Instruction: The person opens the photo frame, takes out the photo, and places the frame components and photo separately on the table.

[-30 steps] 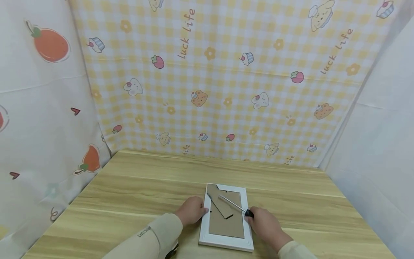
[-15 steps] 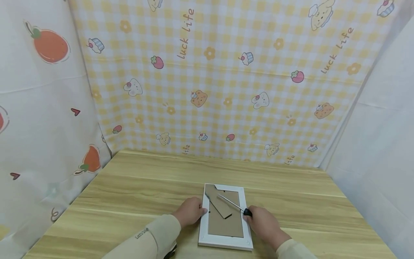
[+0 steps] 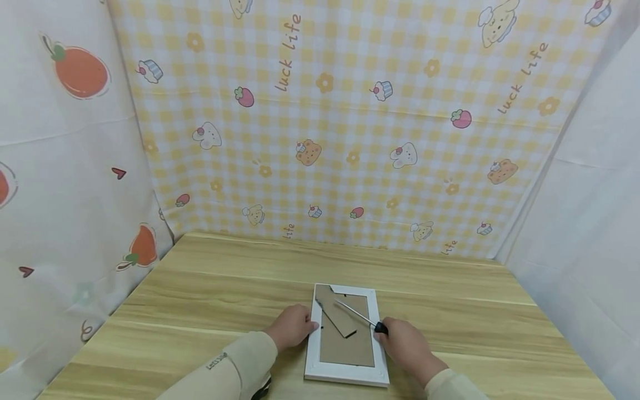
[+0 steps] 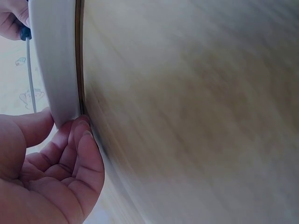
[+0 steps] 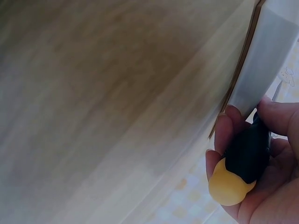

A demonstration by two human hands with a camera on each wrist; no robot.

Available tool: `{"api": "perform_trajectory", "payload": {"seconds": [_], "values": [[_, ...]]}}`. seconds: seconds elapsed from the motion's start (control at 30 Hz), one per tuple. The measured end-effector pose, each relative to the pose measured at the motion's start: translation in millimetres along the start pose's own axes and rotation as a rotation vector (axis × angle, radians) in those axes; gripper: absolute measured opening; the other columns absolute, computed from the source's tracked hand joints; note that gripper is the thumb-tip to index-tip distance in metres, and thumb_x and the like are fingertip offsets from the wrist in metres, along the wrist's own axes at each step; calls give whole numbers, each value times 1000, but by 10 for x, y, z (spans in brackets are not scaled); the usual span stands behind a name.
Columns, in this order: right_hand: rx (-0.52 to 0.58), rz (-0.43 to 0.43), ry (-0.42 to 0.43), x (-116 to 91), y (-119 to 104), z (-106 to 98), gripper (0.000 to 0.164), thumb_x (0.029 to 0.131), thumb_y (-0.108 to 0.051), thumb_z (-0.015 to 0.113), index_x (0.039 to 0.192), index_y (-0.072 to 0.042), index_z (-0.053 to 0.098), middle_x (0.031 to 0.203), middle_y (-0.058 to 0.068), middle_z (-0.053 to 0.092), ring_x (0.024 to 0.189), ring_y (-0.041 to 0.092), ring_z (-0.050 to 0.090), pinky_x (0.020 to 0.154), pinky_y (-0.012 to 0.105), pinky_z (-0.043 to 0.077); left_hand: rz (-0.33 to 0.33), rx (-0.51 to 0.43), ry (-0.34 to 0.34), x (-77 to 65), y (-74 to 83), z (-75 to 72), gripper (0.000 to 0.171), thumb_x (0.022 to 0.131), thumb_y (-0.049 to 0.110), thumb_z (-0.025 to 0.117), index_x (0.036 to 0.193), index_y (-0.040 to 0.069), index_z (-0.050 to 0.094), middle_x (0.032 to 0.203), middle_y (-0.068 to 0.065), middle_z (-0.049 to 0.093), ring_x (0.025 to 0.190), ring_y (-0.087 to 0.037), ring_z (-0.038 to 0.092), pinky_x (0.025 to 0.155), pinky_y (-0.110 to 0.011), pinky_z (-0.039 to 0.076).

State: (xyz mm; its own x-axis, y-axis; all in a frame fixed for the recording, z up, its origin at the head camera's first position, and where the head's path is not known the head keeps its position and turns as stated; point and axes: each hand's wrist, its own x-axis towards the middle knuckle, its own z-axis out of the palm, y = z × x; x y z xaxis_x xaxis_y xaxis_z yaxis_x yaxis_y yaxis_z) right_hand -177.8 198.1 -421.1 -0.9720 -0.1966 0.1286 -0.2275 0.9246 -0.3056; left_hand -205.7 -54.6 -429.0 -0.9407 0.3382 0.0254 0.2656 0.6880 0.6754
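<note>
A white picture frame (image 3: 345, 373) is back side up, its brown backing board (image 3: 348, 353) facing me. On the board a slanted brown stand leg (image 3: 336, 316) runs from the upper left corner to the middle. My left hand (image 3: 291, 326) pinches the left edge, thumb on top and fingers beneath, as the left wrist view shows. The right hand (image 3: 407, 345) grips a screwdriver (image 3: 381, 328) with a black handle and yellow butt (image 5: 229, 184). Its thumb and fingers also hold the frame's right edge. The metal shaft points up-left over the board, apparently without turning anything.
The frame is over a wood-grain table (image 3: 225, 278). A yellow checked cloth (image 3: 350, 122) hangs behind the table, with white cloths (image 3: 80, 194) at the sides. Something dark shows beside the left sleeve (image 3: 250, 355).
The frame has shifted slightly left, both hands and the screwdriver moving along with it. Neither hand has changed its hold.
</note>
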Motion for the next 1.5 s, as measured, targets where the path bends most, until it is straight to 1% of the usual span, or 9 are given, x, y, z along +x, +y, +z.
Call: {"api": "perform_trajectory", "payload": {"seconds": [0.23, 0.3, 0.47, 0.67, 0.9, 1.2, 1.3, 1.4, 1.5], "values": [[23, -4, -7, -8, 11, 0, 17, 87, -19, 70, 79, -9, 59, 63, -4, 47, 56, 12, 41, 49, 29, 34, -13, 5, -5, -5, -13, 8, 35, 91, 12, 65, 62, 9, 46, 56, 3, 40, 51, -10, 38, 47, -23, 31], [32, -9, -3, -14, 17, -8, 16, 87, -18, 70, 79, -9, 59, 62, -4, 47, 56, 12, 42, 49, 29, 34, -38, -8, -18, -7, -16, 9, 34, 92, 13, 64, 63, 9, 47, 57, 3, 41, 51, -10, 39, 47, -22, 31], [32, -29, 15, -15, 43, -21, 12, 85, -16, 72, 84, -8, 63, 67, -3, 53, 59, 13, 44, 51, 31, 37, -54, -34, -28, -17, -14, -3, 32, 92, 13, 64, 64, 9, 49, 57, 4, 42, 51, -9, 39, 47, -22, 31], [-7, -52, 28, -25, 52, -46, 13, 82, -16, 75, 87, -9, 66, 71, -3, 59, 60, 10, 46, 52, 29, 40, -21, -20, -14, -37, -1, -14, 33, 90, 14, 66, 63, 10, 48, 56, 4, 42, 51, -9, 39, 47, -22, 31], [-48, -141, 48, -52, 54, -109, 13, 80, -9, 75, 81, -13, 63, 70, -6, 56, 61, 7, 46, 53, 26, 41, -30, -7, -30, -58, 36, -41, 33, 90, 13, 66, 63, 9, 47, 57, 4, 41, 51, -9, 39, 46, -22, 30], [-104, -314, -10, -55, 102, -208, 27, 82, -16, 75, 70, -18, 51, 65, -11, 45, 59, 3, 37, 50, 23, 35, -22, -2, -48, -57, 59, -66, 31, 90, 11, 66, 64, 8, 48, 58, 3, 43, 52, -10, 40, 48, -23, 31], [-140, -361, -28, -35, 84, -247, 26, 81, -17, 75, 70, -18, 52, 64, -11, 45, 58, 3, 38, 48, 24, 35, -19, 3, -48, -44, 47, -59, 32, 89, 11, 67, 64, 8, 47, 58, 3, 42, 52, -10, 39, 48, -22, 31], [-167, -385, -51, -8, 53, -283, 23, 81, -18, 76, 72, -16, 55, 65, -10, 48, 57, 3, 39, 48, 27, 36, -22, 7, -48, -33, 32, -49, 33, 89, 11, 67, 64, 9, 47, 58, 3, 42, 52, -9, 39, 47, -22, 31], [-169, -381, -87, 21, 18, -317, 21, 81, -19, 75, 72, -16, 57, 64, -11, 48, 57, 4, 39, 48, 27, 35, -27, 4, -50, -27, 22, -43, 33, 89, 12, 67, 64, 9, 47, 58, 4, 42, 52, -9, 39, 47, -22, 31]]}}
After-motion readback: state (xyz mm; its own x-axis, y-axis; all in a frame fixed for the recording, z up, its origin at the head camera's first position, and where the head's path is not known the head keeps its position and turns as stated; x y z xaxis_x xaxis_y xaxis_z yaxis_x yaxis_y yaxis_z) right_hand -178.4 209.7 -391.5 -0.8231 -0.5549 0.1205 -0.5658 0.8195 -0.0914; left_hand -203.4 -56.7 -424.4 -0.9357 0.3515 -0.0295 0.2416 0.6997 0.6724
